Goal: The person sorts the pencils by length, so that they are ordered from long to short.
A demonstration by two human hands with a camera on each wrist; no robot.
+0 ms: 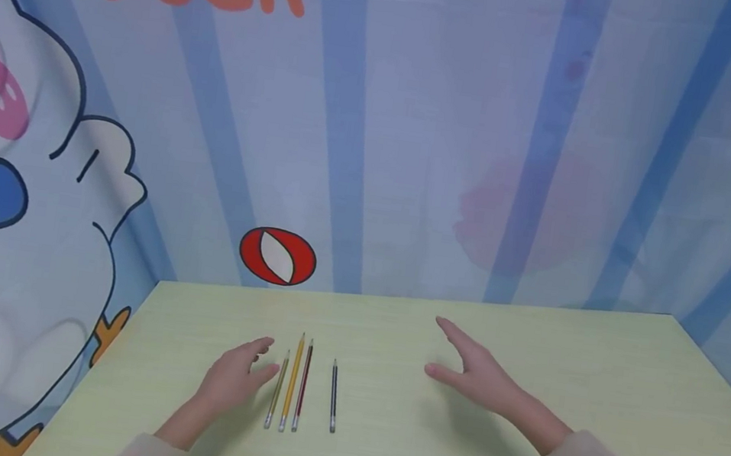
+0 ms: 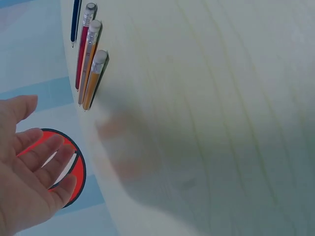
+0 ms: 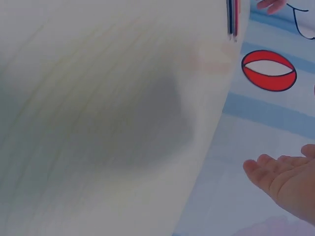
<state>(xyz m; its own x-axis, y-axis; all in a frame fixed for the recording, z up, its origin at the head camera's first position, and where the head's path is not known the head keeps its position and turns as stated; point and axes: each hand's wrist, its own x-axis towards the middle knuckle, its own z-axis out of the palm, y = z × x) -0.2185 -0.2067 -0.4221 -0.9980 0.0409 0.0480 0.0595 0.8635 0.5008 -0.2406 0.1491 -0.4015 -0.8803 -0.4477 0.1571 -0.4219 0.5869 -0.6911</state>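
Four kinds of colour show among the pencils on the table: a dull gold pencil (image 1: 278,390), a yellow pencil (image 1: 292,384) and a dark red pencil (image 1: 302,385) lie close side by side. A dark blue pencil (image 1: 334,396) lies a little apart to their right. All have eraser ends toward me and points away. My left hand (image 1: 235,378) hovers just left of the gold pencil, fingers loosely bent, holding nothing. Well to the right of the blue pencil, my right hand (image 1: 481,374) is held above the table, thumb and fingers spread, with nothing in it.
The pale yellow table (image 1: 392,447) ends at the back against a blue striped cloth (image 1: 417,150) with printed cartoon figures. A red and white oval (image 1: 251,253) is printed on the cloth behind the pencils. Both hands cast shadows on the tabletop.
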